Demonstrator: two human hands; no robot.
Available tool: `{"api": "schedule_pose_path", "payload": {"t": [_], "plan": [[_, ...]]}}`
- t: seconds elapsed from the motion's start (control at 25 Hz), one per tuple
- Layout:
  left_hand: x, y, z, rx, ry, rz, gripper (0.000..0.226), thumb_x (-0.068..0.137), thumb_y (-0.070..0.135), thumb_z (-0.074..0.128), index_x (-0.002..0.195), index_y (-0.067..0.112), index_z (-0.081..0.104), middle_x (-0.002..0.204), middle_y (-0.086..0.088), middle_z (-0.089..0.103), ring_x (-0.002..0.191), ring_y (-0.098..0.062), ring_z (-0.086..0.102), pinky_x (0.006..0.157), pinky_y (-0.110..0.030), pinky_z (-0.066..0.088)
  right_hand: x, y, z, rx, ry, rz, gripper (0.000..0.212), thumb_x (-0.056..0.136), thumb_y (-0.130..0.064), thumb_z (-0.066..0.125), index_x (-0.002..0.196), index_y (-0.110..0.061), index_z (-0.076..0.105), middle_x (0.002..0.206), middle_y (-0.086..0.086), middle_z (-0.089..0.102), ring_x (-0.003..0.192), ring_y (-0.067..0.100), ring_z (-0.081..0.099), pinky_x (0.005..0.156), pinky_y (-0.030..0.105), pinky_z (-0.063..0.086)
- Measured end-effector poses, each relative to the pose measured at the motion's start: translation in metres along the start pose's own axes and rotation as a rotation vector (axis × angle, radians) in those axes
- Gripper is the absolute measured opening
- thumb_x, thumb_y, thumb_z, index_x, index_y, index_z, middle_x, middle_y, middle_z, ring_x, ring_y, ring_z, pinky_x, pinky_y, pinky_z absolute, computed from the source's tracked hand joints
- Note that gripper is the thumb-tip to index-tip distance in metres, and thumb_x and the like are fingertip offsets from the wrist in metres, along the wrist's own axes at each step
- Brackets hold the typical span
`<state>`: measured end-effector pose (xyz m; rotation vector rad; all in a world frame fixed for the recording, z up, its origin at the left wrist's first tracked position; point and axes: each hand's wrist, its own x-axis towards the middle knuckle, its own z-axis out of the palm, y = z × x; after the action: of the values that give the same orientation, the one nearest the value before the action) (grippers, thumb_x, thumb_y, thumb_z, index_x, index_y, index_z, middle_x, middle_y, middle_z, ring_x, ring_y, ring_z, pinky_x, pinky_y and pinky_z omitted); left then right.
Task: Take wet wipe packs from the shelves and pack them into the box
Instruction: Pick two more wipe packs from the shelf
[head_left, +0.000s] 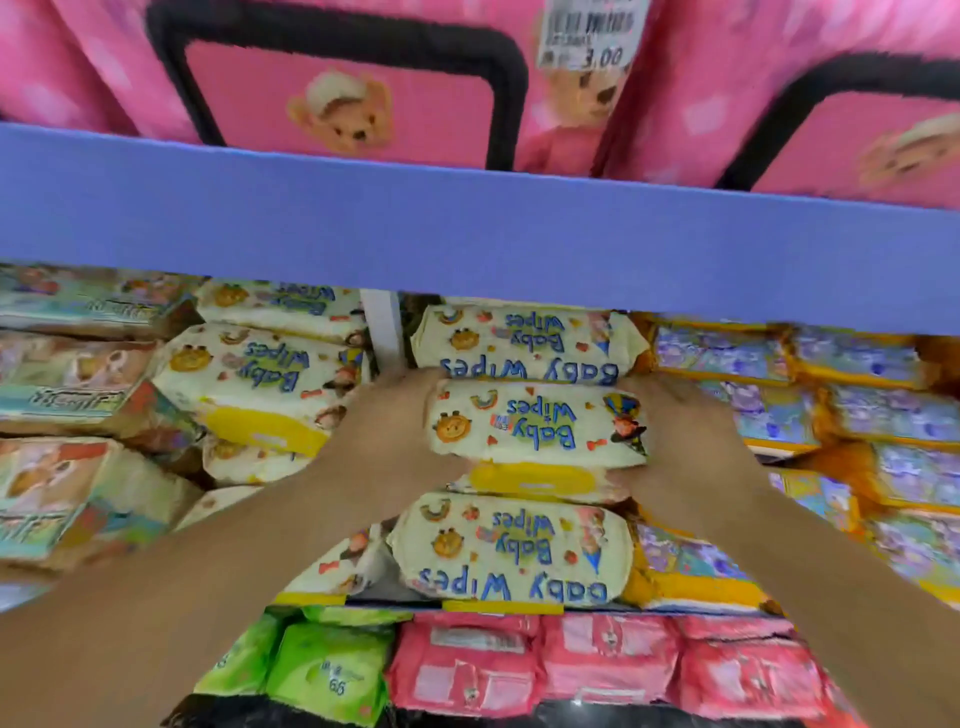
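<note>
Two hands reach into the middle shelf in the head view, and between them sits a cream Baby Wipes pack (535, 423), its print upside down to the camera. The left hand (395, 410) clasps the pack's 9 o'clock end and the right hand (670, 415) its 3 o'clock end. A thumb of each seems tucked under the lower edge, while the fingers pass out of sight behind the pack. At 12 o'clock a second pack (530, 338) touches the held one's top edge, just under the blue shelf edge (467, 228), which leaves only a thin gap overhead. At 6 o'clock the yellow lid (530, 480) of another pack shows right beneath, and below that a lower pack (514, 551) lies at the shelf's front lip. A white upright (382, 327) stands at 10 o'clock, just beside the left hand. Past it, at 9 o'clock, a tilted stack of the same wipes (249, 374) crowds the left wrist. Purple-and-yellow packs (831, 410) sit close against the right hand at 3 o'clock. Open room lies only toward the camera, along the two forearms. Teal packs (62, 374) fill the far 9 o'clock side. On the shelf below, green packs (322, 670) lie at 7 o'clock and pink packs (571, 670) at 6. Pink bear-print bags (337, 104) and a price label (592, 31) stand above the blue edge at 12 o'clock.
</note>
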<state>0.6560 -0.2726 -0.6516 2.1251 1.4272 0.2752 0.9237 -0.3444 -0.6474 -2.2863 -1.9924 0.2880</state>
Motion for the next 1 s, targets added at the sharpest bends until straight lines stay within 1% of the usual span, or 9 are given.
{"api": "schedule_pose_path", "payload": {"t": [0.2, 0.28, 0.36, 0.52, 0.6, 0.68, 0.8, 0.92, 1.0], "plan": [[-0.018, 0.014, -0.009, -0.161, -0.069, -0.067, 0.077, 0.081, 0.031, 0.081, 0.147, 0.024, 0.042, 0.142, 0.007, 0.049, 0.134, -0.016, 0.045, 0.1, -0.024, 0.036, -0.013, -0.003, -0.003, 0.007, -0.031, 0.003, 0.087, 0.072, -0.039, 0.079, 0.147, -0.016, 0.041, 0.142, 0.004, 0.05, 0.132, 0.03, 0.043, 0.112, 0.045, 0.036], [-0.031, 0.026, -0.021, -0.221, -0.077, -0.106, 0.076, 0.089, 0.033, 0.074, 0.154, 0.024, 0.035, 0.153, 0.007, 0.041, 0.142, -0.014, 0.038, 0.107, -0.022, 0.032, -0.026, -0.012, -0.012, 0.105, 0.005, 0.003, 0.079, 0.077, -0.039, 0.075, 0.146, -0.014, 0.044, 0.139, 0.006, 0.053, 0.13, 0.031, 0.046, 0.109, 0.045, 0.039], [-0.058, 0.043, -0.041, -0.316, -0.055, -0.167, 0.072, 0.093, 0.042, 0.069, 0.155, 0.027, 0.036, 0.154, 0.008, 0.04, 0.143, -0.015, 0.038, 0.109, -0.027, 0.035, -0.051, -0.027, -0.023, 0.293, -0.016, 0.048, 0.07, 0.085, -0.04, 0.072, 0.144, -0.013, 0.047, 0.135, 0.006, 0.057, 0.125, 0.03, 0.05, 0.103, 0.041, 0.042], [-0.125, 0.07, -0.088, -0.625, -0.076, -0.385, 0.058, 0.102, 0.051, 0.048, 0.153, 0.024, 0.041, 0.155, 0.009, 0.04, 0.127, -0.004, 0.041, 0.1, -0.028, 0.033, -0.099, -0.078, -0.062, 0.72, -0.165, 0.247, 0.064, 0.096, -0.046, 0.059, 0.152, -0.024, 0.038, 0.156, -0.003, 0.041, 0.107, 0.01, 0.058, 0.104, 0.033, 0.041], [-0.159, 0.067, -0.11, -0.718, -0.063, -0.437, 0.055, 0.104, 0.055, 0.039, 0.151, 0.027, 0.044, 0.148, 0.013, 0.042, 0.129, -0.005, 0.039, 0.101, -0.03, 0.029, -0.123, -0.107, -0.078, 0.823, -0.168, 0.267, 0.061, 0.099, -0.049, 0.053, 0.153, -0.026, 0.037, 0.16, -0.004, 0.036, 0.13, 0.015, 0.05, 0.112, 0.035, 0.036], [-0.199, 0.053, -0.13, -0.785, -0.009, -0.559, 0.061, 0.1, 0.063, 0.039, 0.15, 0.029, 0.043, 0.154, 0.01, 0.042, 0.14, -0.015, 0.04, 0.112, -0.039, 0.032, -0.147, -0.138, -0.092, 0.858, -0.227, 0.276, 0.061, 0.101, -0.053, 0.046, 0.154, -0.027, 0.035, 0.161, -0.006, 0.034, 0.145, 0.017, 0.037, 0.117, 0.038, 0.031], [-0.261, 0.027, -0.168, -0.824, 0.025, -0.594, 0.07, 0.096, 0.071, 0.038, 0.153, 0.03, 0.04, 0.159, 0.007, 0.039, 0.145, -0.02, 0.038, 0.119, -0.047, 0.029, -0.183, -0.19, -0.113, 0.872, -0.282, 0.233, 0.059, 0.102, -0.052, 0.042, 0.155, -0.026, 0.033, 0.162, -0.007, 0.031, 0.147, 0.015, 0.032, 0.117, 0.035, 0.027], [-0.318, -0.004, -0.215, -0.75, 0.088, -0.595, 0.082, 0.088, 0.079, 0.039, 0.153, 0.029, 0.04, 0.16, 0.008, 0.036, 0.145, -0.018, 0.037, 0.119, -0.042, 0.029, -0.205, -0.25, -0.134, 0.874, -0.293, 0.18, 0.056, 0.105, -0.047, 0.039, 0.155, -0.022, 0.035, 0.163, -0.004, 0.03, 0.148, 0.015, 0.029, 0.116, 0.03, 0.024], [-0.363, -0.032, -0.248, -0.747, 0.137, -0.582, 0.066, 0.098, 0.066, 0.038, 0.151, 0.027, 0.042, 0.158, 0.005, 0.04, 0.144, -0.019, 0.04, 0.115, -0.038, 0.031, -0.225, -0.301, -0.144, 0.891, -0.311, 0.128, 0.056, 0.106, -0.045, 0.038, 0.156, -0.02, 0.034, 0.162, -0.004, 0.031, 0.148, 0.015, 0.03, 0.11, 0.025, 0.024]]}}
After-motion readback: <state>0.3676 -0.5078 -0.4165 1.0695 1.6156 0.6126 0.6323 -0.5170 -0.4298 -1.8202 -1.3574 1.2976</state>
